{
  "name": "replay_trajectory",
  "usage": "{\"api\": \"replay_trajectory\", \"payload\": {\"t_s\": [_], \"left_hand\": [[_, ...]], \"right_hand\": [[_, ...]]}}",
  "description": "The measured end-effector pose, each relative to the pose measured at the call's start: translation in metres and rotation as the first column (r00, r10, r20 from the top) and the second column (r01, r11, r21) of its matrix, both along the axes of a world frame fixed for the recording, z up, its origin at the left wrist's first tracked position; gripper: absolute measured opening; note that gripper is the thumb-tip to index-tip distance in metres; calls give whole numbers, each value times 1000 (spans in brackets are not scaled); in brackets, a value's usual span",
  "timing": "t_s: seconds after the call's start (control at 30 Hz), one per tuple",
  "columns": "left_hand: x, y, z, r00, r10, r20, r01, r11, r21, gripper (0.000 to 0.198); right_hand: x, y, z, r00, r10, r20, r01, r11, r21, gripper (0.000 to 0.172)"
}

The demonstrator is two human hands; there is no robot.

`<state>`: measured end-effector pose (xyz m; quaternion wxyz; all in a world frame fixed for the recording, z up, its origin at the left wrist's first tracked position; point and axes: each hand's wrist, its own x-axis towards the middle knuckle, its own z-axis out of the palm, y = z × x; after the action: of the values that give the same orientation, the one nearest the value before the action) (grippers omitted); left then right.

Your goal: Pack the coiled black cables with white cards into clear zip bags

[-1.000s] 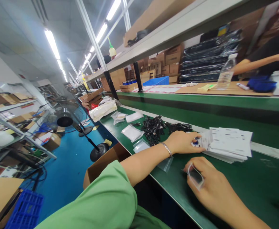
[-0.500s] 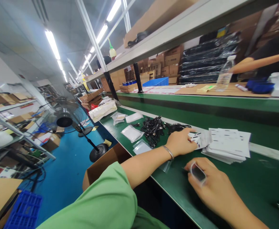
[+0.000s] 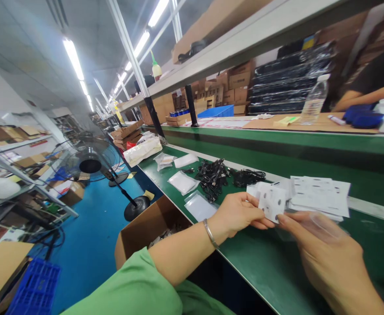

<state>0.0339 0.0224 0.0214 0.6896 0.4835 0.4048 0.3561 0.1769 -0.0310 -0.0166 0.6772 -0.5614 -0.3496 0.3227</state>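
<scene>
The left hand (image 3: 241,214) has lifted a white card (image 3: 272,202) off the stack (image 3: 321,196) and pinches it at centre right. The right hand (image 3: 326,251), risen off the desk (image 3: 270,271), grips a clear bag (image 3: 323,225) just beside the card.

Card stack (image 3: 321,197) ahead, cables (image 3: 216,174) left, belt (image 3: 377,238) bare rightward

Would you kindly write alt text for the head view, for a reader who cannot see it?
The left hand pinches a dotted white card beside the right hand, which grips a clear pouch, over a green workbench. A stack of similar cards and black cables lie behind.
</scene>
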Motion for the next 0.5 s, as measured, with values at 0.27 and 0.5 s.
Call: {"api": "replay_trajectory", "payload": {"t_s": [0.27, 0.5], "left_hand": [[-27, 10, 26, 919, 47, -391, 109, 924, 367, 80], [-38, 35, 56, 793, -180, -582, 478, 775, 413, 35]], "right_hand": [[2, -8, 8, 944, 24, 329, 17, 993, -119, 31], [-10, -20, 0, 766, 78, 638, -80, 996, -25, 14]]}}
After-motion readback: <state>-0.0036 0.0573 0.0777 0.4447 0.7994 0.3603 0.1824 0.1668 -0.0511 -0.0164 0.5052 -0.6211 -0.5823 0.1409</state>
